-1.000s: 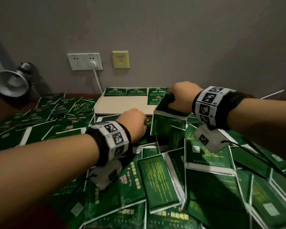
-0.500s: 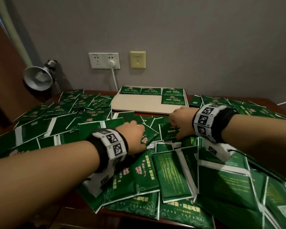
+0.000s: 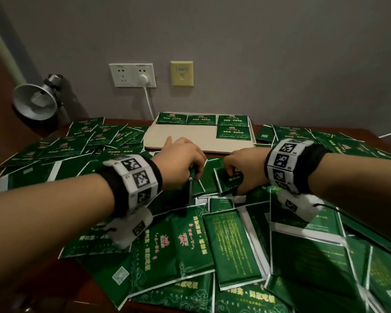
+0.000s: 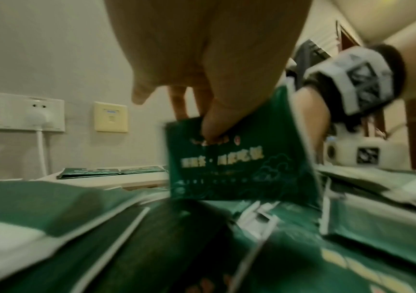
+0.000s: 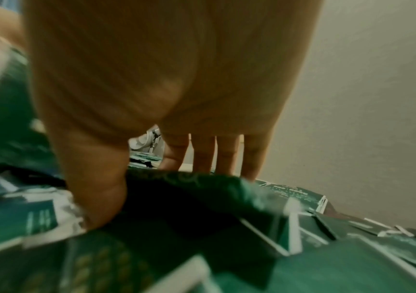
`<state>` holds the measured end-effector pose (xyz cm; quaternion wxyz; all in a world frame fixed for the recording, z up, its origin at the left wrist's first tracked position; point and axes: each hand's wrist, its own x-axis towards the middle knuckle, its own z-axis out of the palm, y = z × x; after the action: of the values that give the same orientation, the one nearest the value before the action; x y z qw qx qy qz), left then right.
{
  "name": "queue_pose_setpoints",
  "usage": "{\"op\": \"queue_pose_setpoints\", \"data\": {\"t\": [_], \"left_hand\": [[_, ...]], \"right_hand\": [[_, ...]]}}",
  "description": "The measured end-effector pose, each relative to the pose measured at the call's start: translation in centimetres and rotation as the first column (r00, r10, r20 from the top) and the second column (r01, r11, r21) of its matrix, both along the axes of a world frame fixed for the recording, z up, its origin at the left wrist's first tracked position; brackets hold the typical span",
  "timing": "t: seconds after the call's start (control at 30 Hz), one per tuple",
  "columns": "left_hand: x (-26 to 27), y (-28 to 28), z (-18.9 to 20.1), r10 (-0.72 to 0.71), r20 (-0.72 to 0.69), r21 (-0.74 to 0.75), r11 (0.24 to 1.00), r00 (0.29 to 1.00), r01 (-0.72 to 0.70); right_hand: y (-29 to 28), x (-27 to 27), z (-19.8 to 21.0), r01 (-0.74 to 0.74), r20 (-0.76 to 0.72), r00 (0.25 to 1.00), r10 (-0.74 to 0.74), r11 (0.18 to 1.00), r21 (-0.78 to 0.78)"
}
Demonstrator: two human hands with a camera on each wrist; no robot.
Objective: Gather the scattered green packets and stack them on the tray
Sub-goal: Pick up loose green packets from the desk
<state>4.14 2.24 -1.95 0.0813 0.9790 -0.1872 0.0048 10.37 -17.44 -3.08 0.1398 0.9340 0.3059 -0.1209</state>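
Note:
Green packets [image 3: 194, 242] cover the dark wooden table in loose, overlapping heaps. A beige tray [image 3: 185, 137] sits at the back by the wall, with several packets [image 3: 233, 132] laid flat along its far and right side. My left hand [image 3: 183, 158] pinches one packet [image 4: 229, 160] by its top edge, and it hangs upright just above the pile. My right hand [image 3: 242, 168] is down on the pile just right of it, thumb and fingers gripping a packet [image 3: 229, 180] that tilts up off the heap [image 5: 189, 190].
A metal desk lamp [image 3: 35, 101] stands at the back left. A white wall socket [image 3: 132, 74] with a plugged cable and a yellow wall plate [image 3: 181, 73] are behind the tray. The table's near edge [image 3: 54, 288] shows at the lower left.
The right hand drew back from the tray to the pile and took hold of a packet. The left hand lifted a packet upright off the heap. The head view has tilted up.

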Motion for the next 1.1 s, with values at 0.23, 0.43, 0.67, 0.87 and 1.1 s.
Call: {"op": "queue_pose_setpoints", "data": {"t": [0.23, 0.43, 0.67, 0.87, 1.1], "left_hand": [[0.3, 2.9, -0.5, 0.197, 0.091, 0.117, 0.971, 0.976, -0.207], [-1.3, -0.2, -0.5, 0.463, -0.005, 0.201, 0.868, 0.886, -0.453], [-0.3, -2.6, -3.6, 0.561, -0.126, 0.296, 0.809, 0.818, -0.509], [0.1, -2.1, -4.1, 0.522, -0.186, 0.353, 0.826, 0.832, -0.439], [1.2, -2.2, -2.9, 0.348, -0.172, 0.353, 0.895, 0.922, -0.272]], "right_hand": [[0.8, -1.0, -0.5, -0.089, 0.028, 0.995, 0.092, 0.99, -0.114], [1.2, -0.9, -0.2, -0.09, 0.057, 0.994, 0.093, 0.994, -0.063], [0.8, -0.1, 1.2, -0.022, 0.062, 0.998, 0.016, 0.995, 0.101], [1.2, 2.7, 2.8, 0.012, 0.115, 0.992, -0.045, 0.962, 0.271], [2.6, 7.6, 3.5, 0.1, 0.05, 0.99, -0.132, 0.906, 0.412]]}}
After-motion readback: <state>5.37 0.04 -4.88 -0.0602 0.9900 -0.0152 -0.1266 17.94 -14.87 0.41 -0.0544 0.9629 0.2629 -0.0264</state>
